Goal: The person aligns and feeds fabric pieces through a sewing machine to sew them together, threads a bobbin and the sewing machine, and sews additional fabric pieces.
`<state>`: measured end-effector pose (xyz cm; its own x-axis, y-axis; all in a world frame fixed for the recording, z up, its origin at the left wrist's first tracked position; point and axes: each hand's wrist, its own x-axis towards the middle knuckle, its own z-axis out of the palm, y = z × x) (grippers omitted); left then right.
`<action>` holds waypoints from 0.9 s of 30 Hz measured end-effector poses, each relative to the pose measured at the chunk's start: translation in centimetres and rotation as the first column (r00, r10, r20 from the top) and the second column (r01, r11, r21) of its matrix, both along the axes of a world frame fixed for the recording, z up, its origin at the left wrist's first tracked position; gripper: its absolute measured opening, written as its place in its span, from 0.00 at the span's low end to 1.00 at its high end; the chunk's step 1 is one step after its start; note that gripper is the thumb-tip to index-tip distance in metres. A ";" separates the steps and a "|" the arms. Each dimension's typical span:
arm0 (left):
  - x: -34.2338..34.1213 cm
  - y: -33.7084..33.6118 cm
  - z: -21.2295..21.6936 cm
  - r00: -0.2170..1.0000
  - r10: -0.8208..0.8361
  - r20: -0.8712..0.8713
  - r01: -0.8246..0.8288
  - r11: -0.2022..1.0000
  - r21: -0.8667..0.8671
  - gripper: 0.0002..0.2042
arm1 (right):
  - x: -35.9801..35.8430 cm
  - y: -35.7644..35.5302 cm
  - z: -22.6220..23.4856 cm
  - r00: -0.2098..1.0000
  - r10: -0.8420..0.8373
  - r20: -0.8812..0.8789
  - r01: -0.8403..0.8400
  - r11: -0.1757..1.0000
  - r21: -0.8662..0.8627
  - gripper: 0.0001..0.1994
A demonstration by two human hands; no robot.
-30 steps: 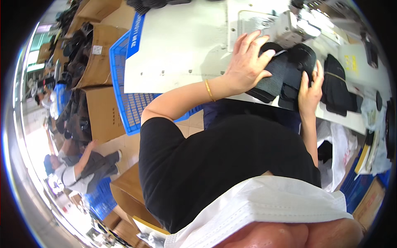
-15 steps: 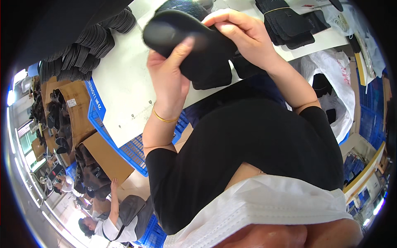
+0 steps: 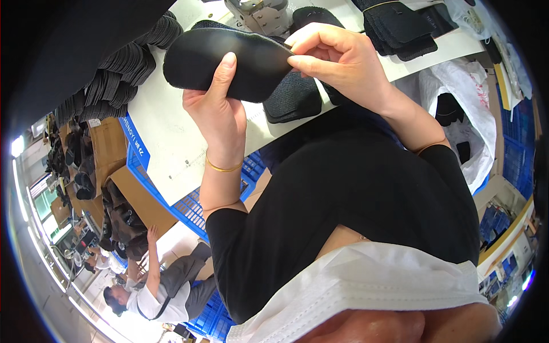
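A black shoe insole [image 3: 251, 63], matte on the side facing me, is held above the white table. My left hand [image 3: 220, 111] is closed round its left part, with the thumb pressed on top and the other fingers hidden beneath. At the insole's right end, my right hand [image 3: 349, 60] pinches the edge between thumb and fingers. A second dark textured layer shows along the far edge; whether it is joined to the insole I cannot tell. Below lies a stack of black textured insoles [image 3: 294, 102] near the table's front edge, with more black pieces [image 3: 336, 94] beside it.
Tall piles of dark insoles [image 3: 108, 80] stand at the far left of the white table [image 3: 171, 137]. A metal machine part [image 3: 263, 14] is at the back. Banded black pieces [image 3: 400, 26] lie far right, above a white bag [image 3: 480, 123]. A blue crate [image 3: 194, 211], carton [image 3: 143, 197] and co-worker [image 3: 166, 297] are lower left.
The insole has moved left and turned from a bulging, bent shape to a flatter one. My left hand went left with it. More of the insole stack below and the machine part now shows.
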<state>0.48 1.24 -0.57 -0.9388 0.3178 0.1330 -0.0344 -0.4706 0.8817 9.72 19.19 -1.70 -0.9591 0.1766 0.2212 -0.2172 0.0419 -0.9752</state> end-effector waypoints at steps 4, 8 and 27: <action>0.1 0.2 -0.1 0.999 0.023 0.031 -0.024 0.999 0.030 0.14 | 0.0 -0.3 0.3 0.998 -0.034 0.061 0.034 0.999 0.000 0.07; -0.2 0.3 0.0 1.000 -0.019 0.010 0.019 0.999 0.032 0.14 | -0.4 -0.7 0.2 0.994 -0.106 0.006 0.107 0.991 -0.078 0.05; -10.0 1.6 3.1 0.994 -0.107 -0.028 0.092 0.941 -0.325 0.10 | -4.6 0.9 2.0 0.997 0.066 0.042 -0.059 0.987 -0.151 0.11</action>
